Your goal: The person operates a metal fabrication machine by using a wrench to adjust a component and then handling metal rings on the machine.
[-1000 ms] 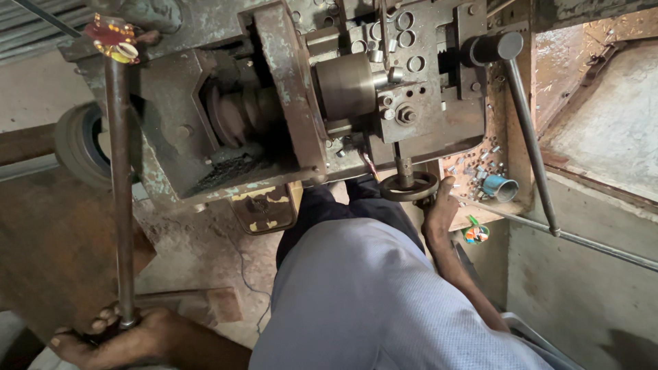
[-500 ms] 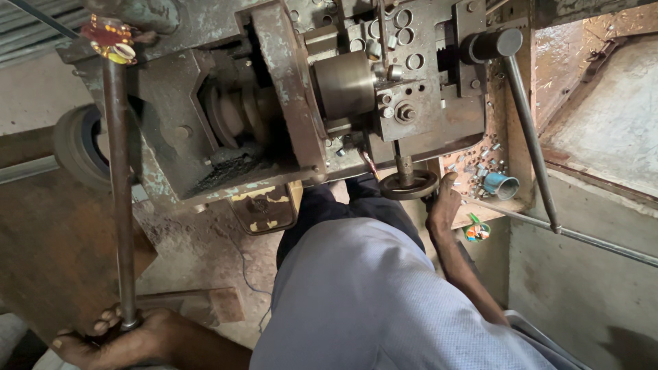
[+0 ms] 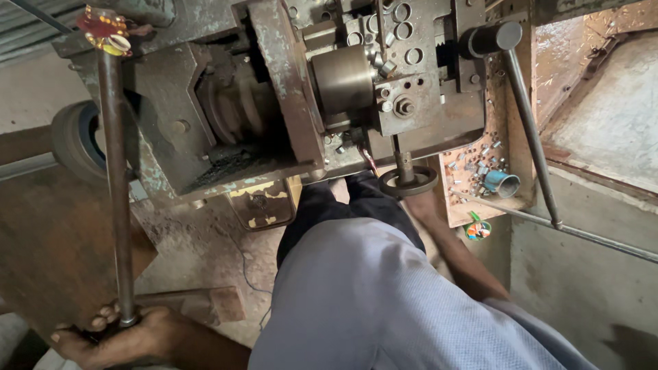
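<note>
A worn workshop: stained concrete floor (image 3: 205,253) beneath a heavy, paint-chipped machine (image 3: 288,103). The left hand's fingers (image 3: 103,321) are wrapped tight round the lower end of a long steel lever (image 3: 115,192), which runs up to a red knobbed top; the left hand (image 3: 120,339) sits low, arm stretched out to the side. The right hand (image 3: 418,202) reaches up under the small handwheel (image 3: 409,181), touching its rim; whether those fingers grip it I cannot tell. Both controls are in hand, so the machine looks mid-operation. Small metal pieces (image 3: 476,164) and a blue cup (image 3: 502,183) lie in the tray (image 3: 456,209) just beside the wheel.
</note>
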